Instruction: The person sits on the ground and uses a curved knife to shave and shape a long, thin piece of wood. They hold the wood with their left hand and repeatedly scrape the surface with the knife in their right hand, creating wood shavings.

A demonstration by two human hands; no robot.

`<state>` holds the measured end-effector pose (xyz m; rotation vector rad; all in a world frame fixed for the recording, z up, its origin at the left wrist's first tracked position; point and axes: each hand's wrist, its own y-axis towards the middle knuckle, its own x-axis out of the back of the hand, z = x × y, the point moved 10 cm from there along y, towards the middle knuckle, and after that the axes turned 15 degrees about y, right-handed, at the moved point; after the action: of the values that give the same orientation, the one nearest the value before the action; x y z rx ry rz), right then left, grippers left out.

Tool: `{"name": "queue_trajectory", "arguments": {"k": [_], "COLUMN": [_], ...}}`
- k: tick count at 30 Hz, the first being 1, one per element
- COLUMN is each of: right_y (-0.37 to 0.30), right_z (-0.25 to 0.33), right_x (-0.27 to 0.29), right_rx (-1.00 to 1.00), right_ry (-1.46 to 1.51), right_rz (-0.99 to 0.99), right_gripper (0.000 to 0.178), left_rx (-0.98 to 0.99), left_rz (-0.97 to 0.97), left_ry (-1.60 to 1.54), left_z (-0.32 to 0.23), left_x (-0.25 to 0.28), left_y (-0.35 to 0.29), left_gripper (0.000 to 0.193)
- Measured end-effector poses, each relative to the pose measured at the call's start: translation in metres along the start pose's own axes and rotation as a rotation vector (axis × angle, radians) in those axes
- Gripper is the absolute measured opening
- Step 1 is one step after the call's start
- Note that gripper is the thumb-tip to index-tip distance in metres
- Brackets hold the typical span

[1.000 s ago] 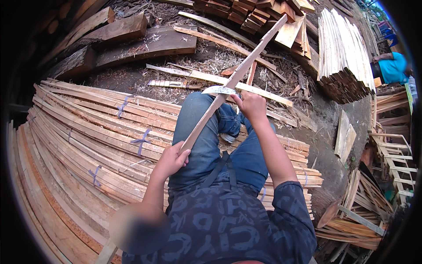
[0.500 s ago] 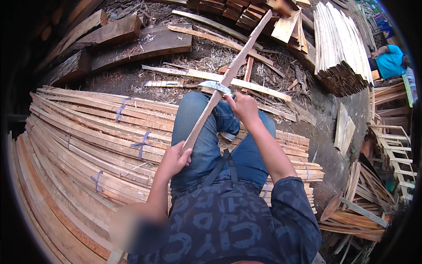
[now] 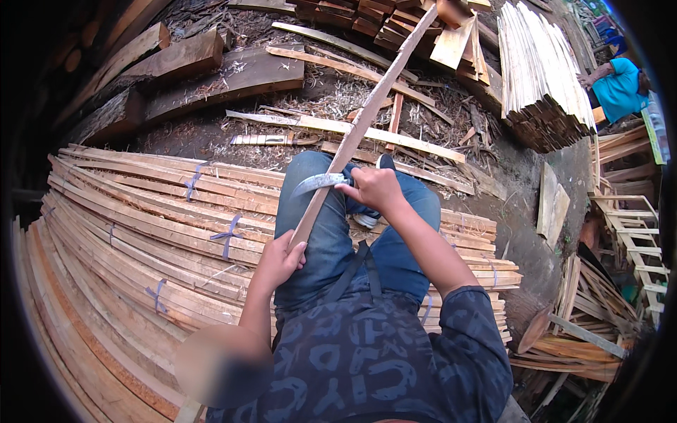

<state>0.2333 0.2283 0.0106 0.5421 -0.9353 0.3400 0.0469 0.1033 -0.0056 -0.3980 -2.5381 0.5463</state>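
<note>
My left hand (image 3: 280,261) is closed around the near end of a long, thin wooden strip (image 3: 358,127), beside my left thigh. The strip slants away from me to the upper right, over my knee. In my right hand (image 3: 377,187) is a knife, its handle mostly hidden by my fingers. The knife's curved, pale metal blade (image 3: 315,182) lies across the strip, above my left thigh, with its tip pointing left. Beyond my knees, a light-coloured sheath-like piece (image 3: 262,139) rests on the ground.
Bundles of long wooden strips (image 3: 162,233), tied with purple bands, lie beneath and left of me. Thick timber slabs (image 3: 226,77) are at the far left. A stack of pale boards (image 3: 546,77) stands far right, near a person in a blue shirt (image 3: 620,92). Shavings cover the ground ahead.
My right hand has drawn the knife along the strip toward me and slightly left. My left hand keeps its hold at the near end, barely moved.
</note>
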Motion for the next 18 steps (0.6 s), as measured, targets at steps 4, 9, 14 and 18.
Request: {"name": "queue_trajectory", "arguments": {"k": [4,9,14,18], "right_y": [-0.021,-0.033,-0.065,-0.019], "right_z": [-0.16,-0.106,-0.069,-0.002], "right_x": [0.086,0.066,0.026,0.025], "right_rx": [-0.836,-0.645,-0.623,-0.31], "right_ry": [0.085,0.154,0.545,0.299], "right_rz": [-0.376,-0.259,-0.312,-0.186], "right_gripper": [0.061,0.058,0.051,0.043], "left_rx": [-0.022,0.02,0.011,-0.006], "left_rz": [0.024,-0.027,-0.038,-0.053], "left_ry": [0.003,-0.045,-0.023,0.149], "left_z": [-0.004,0.008,-0.001,0.006], "left_x": [-0.008,0.003,0.002,0.014], "left_y": [-0.003,-0.006,-0.01,-0.018], "left_gripper": [0.018,0.018,0.018,0.022]}}
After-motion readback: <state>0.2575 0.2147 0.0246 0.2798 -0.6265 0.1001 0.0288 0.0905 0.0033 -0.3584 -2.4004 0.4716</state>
